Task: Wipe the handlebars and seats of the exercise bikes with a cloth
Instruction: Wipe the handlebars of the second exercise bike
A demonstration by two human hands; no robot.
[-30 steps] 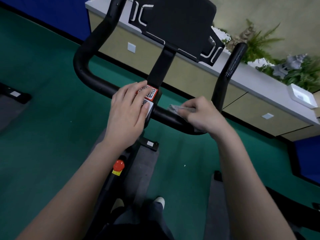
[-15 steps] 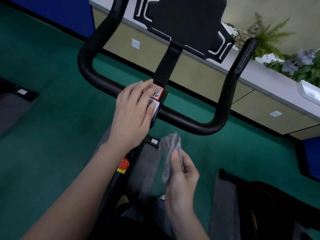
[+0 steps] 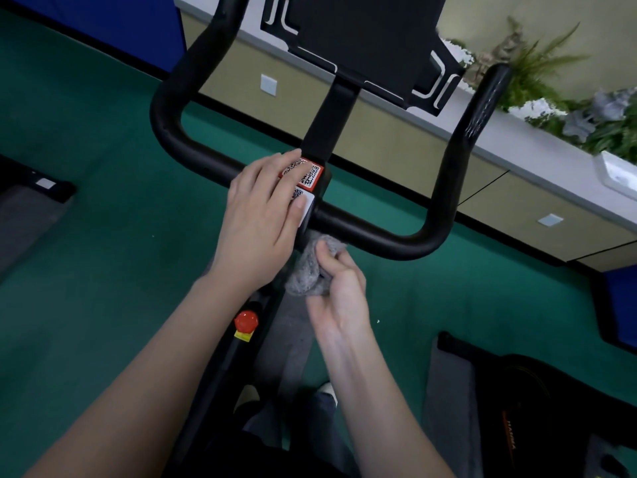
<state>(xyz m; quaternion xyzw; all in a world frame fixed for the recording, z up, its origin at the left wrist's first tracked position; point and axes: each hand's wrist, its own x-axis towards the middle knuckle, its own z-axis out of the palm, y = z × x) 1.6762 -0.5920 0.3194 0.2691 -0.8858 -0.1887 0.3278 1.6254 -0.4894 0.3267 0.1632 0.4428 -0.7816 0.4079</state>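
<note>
Looking down at one bike's handlebars [image 3: 379,232] here, and guessing this is somewhere in the early-to-middle part of the job. Got the left hand [image 3: 262,215] lying flat on the middle of the bar, fingers straight and close together, covering part of the QR stickers [image 3: 308,174]. Seems to be just steadying things rather than cleaning. Got the right hand [image 3: 339,288] curled round a bunched grey cloth [image 3: 310,267], thumb pinching it from the top, held just under the crossbar right beside the stickers. Hard to call from this angle whether the wad is actually touching the bar or sitting a hair below it. Reading this as working the underside of the crossbar near its centre. Can't tell by eye which stretches of the black bar are already clean, with no streaks or wet patches showing anywhere. Left to do, at minimum: the seat, nowhere in view, and quite possibly the two upright grips [image 3: 482,108], both bare right now, plus any other bikes in the room. Also spotting a red knob [image 3: 246,320] on the frame below the left wrist and a black console [image 3: 372,36] above the bar, neither part of the wiping. Wouldn't call anything finished on this bike yet.
</note>
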